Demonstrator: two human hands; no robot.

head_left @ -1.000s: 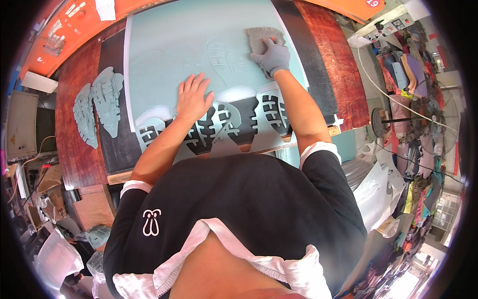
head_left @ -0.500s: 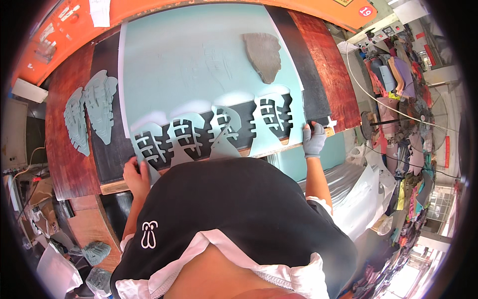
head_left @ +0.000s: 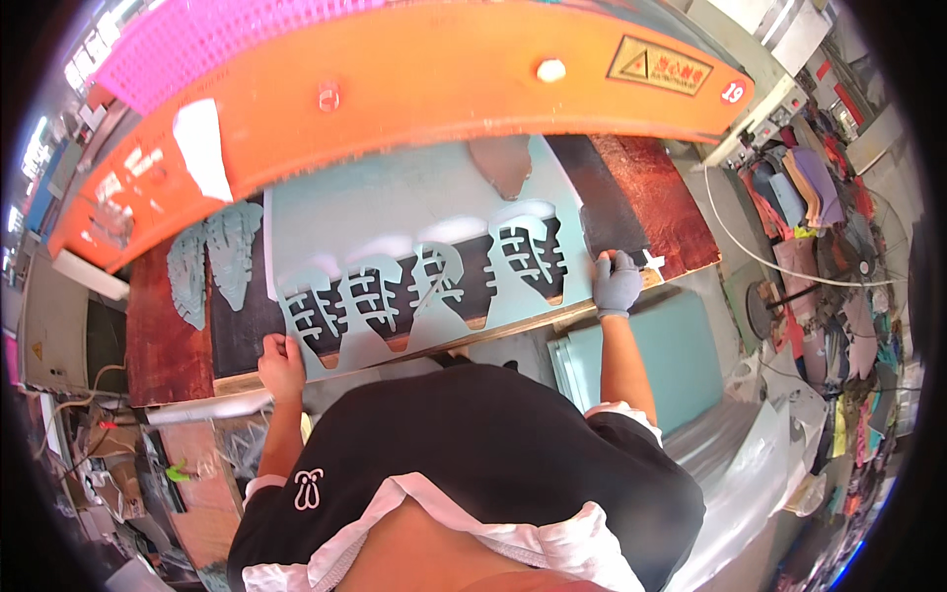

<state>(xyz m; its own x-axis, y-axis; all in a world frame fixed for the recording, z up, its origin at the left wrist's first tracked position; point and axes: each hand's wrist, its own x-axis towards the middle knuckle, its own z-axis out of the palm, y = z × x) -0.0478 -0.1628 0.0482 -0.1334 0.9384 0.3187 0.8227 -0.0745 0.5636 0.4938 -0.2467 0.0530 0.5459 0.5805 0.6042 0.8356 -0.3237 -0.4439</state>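
Note:
A light teal sheet (head_left: 395,192) lies on the black board, with a row of ribbed, shoe-upper-like cut-outs along its near side. My left hand (head_left: 283,367), bare, pinches the sheet's near left corner between thumb and fingers. On the opposite side, my right hand (head_left: 618,284), in a grey glove with bare fingertips, has its fingers curled at the near right edge of the sheet. Toward the back right, a grey-brown flat piece (head_left: 503,166) rests on it. Two piles of ribbed teal cut pieces (head_left: 235,257) lie to the left of the sheet.
A thick orange machine beam (head_left: 414,89) spans the far side above the table, with a pink basket (head_left: 237,44) on top. Reddish-brown boards (head_left: 163,355) flank the black one. Below the table at right stand stacked teal sheets (head_left: 671,365) beside clear plastic film (head_left: 730,434).
My view has tilted up, so more of the orange beam shows and it covers the sheet's far part. My torso has drawn back from the sheet's near edge. Both hands stay at its corners.

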